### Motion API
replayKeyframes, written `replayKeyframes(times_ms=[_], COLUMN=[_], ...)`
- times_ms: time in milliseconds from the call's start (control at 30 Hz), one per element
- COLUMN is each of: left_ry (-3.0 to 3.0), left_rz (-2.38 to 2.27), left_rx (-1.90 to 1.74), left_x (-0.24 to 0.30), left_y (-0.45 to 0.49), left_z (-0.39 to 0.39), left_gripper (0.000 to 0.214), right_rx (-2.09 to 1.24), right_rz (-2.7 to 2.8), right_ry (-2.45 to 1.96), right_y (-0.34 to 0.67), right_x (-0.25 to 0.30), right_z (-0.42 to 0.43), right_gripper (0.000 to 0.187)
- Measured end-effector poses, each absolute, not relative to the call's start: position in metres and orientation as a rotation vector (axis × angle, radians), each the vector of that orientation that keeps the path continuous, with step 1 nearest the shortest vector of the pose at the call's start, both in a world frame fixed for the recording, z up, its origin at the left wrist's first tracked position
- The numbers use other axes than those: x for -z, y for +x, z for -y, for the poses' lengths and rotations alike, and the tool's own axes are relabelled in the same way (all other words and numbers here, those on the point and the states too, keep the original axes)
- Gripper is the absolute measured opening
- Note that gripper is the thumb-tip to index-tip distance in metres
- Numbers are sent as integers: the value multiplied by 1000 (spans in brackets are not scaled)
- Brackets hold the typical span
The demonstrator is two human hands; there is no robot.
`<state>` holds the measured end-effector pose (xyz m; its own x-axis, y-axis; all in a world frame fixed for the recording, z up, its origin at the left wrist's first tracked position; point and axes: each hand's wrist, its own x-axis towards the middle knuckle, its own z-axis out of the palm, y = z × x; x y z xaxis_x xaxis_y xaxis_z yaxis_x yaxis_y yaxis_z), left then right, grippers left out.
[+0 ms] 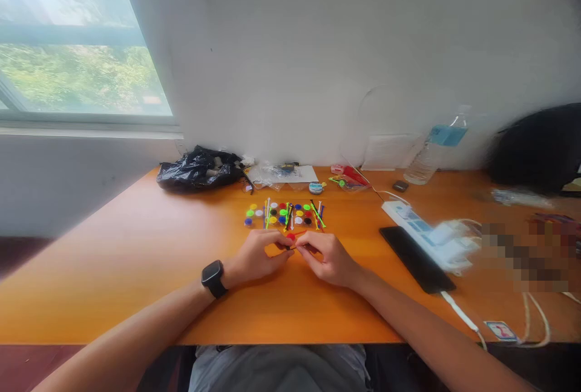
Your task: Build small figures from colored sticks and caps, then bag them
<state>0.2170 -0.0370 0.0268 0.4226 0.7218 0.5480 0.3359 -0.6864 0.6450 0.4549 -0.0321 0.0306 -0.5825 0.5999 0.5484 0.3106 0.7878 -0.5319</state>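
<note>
My left hand (pixel 261 251), with a black watch (pixel 213 278) on its wrist, is closed in a pinch on a small black piece (pixel 287 248) at its fingertips. Close beside it, my right hand (pixel 329 259) pinches something thin and dark that is too small to name. The fingertips of both hands nearly meet. A round red piece (pixel 291 237) shows just beyond them, next to a thin red stick (pixel 301 233). Farther back lie rows of coloured round plastic pieces (pixel 273 213), in yellow, green, blue, white, red and black, with bundles of thin coloured sticks (pixel 318 214) among them.
Behind the pieces are a black plastic bag (pixel 200 169), a white paper (pixel 304 174) and a small round tin (pixel 316 187). To the right are a phone (pixel 415 259), a white power strip (pixel 415 228) with cables and a tilted water bottle (pixel 426 159). The wooden table (pixel 113 283) meets the wall.
</note>
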Motion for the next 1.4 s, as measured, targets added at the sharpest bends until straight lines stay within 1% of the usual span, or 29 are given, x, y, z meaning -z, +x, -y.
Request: replayKeyframes(times_ms=[200,300,400,533,600,667,733,800,933,1000,1033,1067,1100,1200,1267,1400], left_ry=[2138,2019,1744,1446,1387,1369,1364,1368,1395,1385,1379,1375,1373,1361,1347,1370], left_rz=[-884,-827,-702,-610,-587,-609,-662,-706,-746,-768,-780,-792,-805,-859,-908,-993], left_rx=[-1164,-1118,-961,-842,-851,-883,-919,-949,-988,-1004,-1010,-1016,-1028,-1077,-1114,-1157], left_x=[-31,-39,-46,-45,-44,-43,-43,-44,-45,-45,-45,-45,-45,-45,-43,-40], left_y=[219,217,212,208,208,210,211,211,209,209,209,209,209,208,206,203], left_z=[40,38,34,28,29,30,31,31,30,30,30,30,30,27,24,19], left_gripper=[10,19,31,34,35,32,31,31,33,34,34,34,33,30,29,25], right_rx=[-506,-549,-604,-709,-674,-555,-443,-398,-451,-535,-603,-709,-852,-1275,-1319,-1216], right_rz=[2211,2180,2130,2067,2041,2015,2002,2013,2035,2032,2042,2067,2098,2135,2051,1897], right_ry=[-664,-677,-702,-691,-670,-681,-715,-735,-725,-720,-715,-707,-696,-634,-629,-684], right_y=[454,455,456,455,454,455,457,462,468,469,469,468,468,467,468,471], right_x=[-30,-32,-34,-38,-40,-43,-45,-44,-37,-33,-32,-31,-31,-31,-30,-26], right_z=[29,28,28,27,26,25,25,26,27,26,26,25,24,21,17,10], right_gripper=[10,11,12,13,12,11,19,30,50,53,49,43,41,71,77,77])
